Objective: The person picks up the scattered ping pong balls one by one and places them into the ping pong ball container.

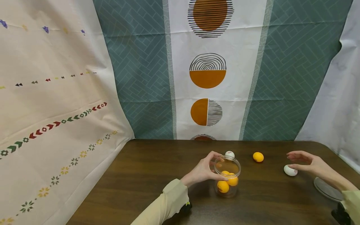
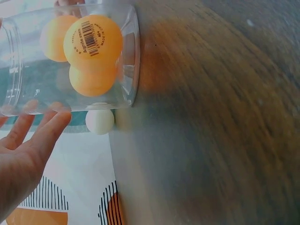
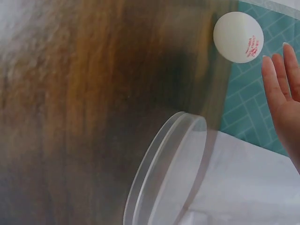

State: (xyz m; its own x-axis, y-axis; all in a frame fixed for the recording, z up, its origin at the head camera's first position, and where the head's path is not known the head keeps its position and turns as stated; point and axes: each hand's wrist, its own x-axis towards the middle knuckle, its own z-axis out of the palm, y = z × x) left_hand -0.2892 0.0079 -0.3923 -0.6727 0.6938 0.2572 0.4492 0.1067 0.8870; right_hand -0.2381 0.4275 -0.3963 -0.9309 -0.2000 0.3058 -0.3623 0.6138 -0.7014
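Observation:
My left hand grips a clear plastic jar near its rim, thumb at the front and fingers on the far side. Several orange ping-pong balls lie inside; the left wrist view shows printing on one orange ball. The jar stands upright on the table. On the right, my right hand hovers with thumb and fingers spread beside a white ping-pong ball. In the right wrist view the fingers are apart from that white ball, which bears red print.
A clear round lid lies on the dark wooden table below my right hand. Behind the jar sits another white ball. One loose orange ball lies farther right. Patterned cloth hangs along the table's back edge.

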